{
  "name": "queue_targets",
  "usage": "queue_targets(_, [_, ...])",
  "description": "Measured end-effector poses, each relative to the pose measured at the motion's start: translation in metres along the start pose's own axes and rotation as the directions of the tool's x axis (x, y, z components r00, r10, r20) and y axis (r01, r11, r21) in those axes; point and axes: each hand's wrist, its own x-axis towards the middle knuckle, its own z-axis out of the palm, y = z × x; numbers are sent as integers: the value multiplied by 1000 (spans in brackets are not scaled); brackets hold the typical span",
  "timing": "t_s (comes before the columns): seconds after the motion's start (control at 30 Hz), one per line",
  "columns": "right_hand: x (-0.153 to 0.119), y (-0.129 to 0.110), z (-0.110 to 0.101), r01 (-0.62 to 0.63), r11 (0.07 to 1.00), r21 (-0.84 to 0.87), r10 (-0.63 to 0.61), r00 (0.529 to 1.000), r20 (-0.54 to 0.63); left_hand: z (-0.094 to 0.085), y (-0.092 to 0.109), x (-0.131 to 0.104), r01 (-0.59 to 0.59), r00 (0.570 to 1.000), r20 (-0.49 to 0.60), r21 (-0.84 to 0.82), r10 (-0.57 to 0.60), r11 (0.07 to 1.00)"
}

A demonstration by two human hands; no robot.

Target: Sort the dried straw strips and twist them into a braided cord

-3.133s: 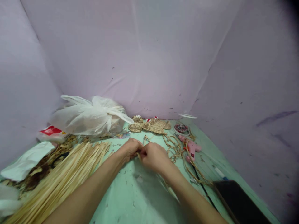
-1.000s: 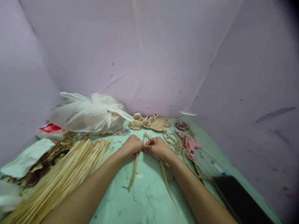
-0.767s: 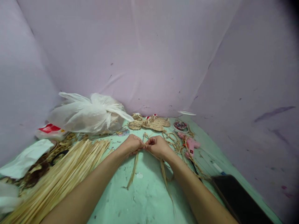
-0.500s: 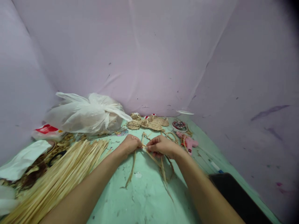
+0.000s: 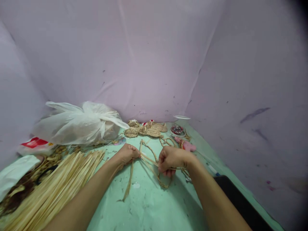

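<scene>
Pale dried-fibre strands (image 5: 148, 159) stretch between my two hands above a green tabletop. My left hand (image 5: 128, 154) is closed in a pinch at their left end, and a loose strand (image 5: 130, 183) hangs below it. My right hand (image 5: 169, 160) is closed around the strands farther right, knuckles up, with fibre coming out past the fingers. A braided fibre cord (image 5: 149, 147) runs from near my left fingertips toward the right hand, and a loop of it (image 5: 165, 185) lies under that hand. The exact grip points are hidden by my fingers.
Long straw-coloured strips (image 5: 57, 189) lie on the left. Behind them sits a white plastic bag (image 5: 81, 125). Woven fibre pieces (image 5: 146, 129) rest at the back, near a small round container (image 5: 177, 130) and a pink glue gun (image 5: 187, 145). A dark flat object (image 5: 240, 205) is at right.
My right hand has drawn away from my left, to the right, pulling the strands out between them. The whole view has shifted slightly, so surroundings appear farther left.
</scene>
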Motion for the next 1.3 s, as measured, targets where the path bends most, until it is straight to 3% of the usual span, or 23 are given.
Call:
queue_targets(0.2, [2, 1, 4, 9, 1000, 20, -12, 992, 128, 3, 2, -1, 2, 1000, 1, -12, -2, 1000])
queue_targets(0.53, [3, 0, 7, 31, 1000, -4, -29, 987, 155, 3, 0, 1, -6, 1000, -4, -29, 6, 1000])
queue_targets(0.6, [-2, 0, -1, 109, 991, -75, -106, 993, 44, 2, 2, 0, 20, 1000, -5, -39, -20, 999])
queue_targets(0.67, [-3, -1, -8, 179, 977, -115, -201, 957, -211, 2, 3, -1, 30, 999, -18, -45, -31, 999])
queue_targets(0.73, [3, -5, -9, 220, 971, -95, -238, 834, -497, 1, 4, -2, 29, 999, -28, -50, -30, 998])
queue_targets(0.8, [17, -9, -1, 259, 965, -35, -220, 735, -641, 1, 4, -2, 22, 999, -22, -56, -23, 998])
queue_targets(0.93, [46, -15, 26, 270, 948, 170, -158, 860, -485, -1, 1, 1, 13, 1000, 19, -63, -11, 998])
queue_targets(1.0, [54, -15, 34, 278, 934, 222, -165, 891, -423, -2, -1, 2, 10, 999, 37, -63, -7, 998])
queue_targets(1.3, [57, -15, 32, 258, 949, 179, -152, 876, -459, -1, 0, 2, -12, 999, 36, -33, 13, 999])
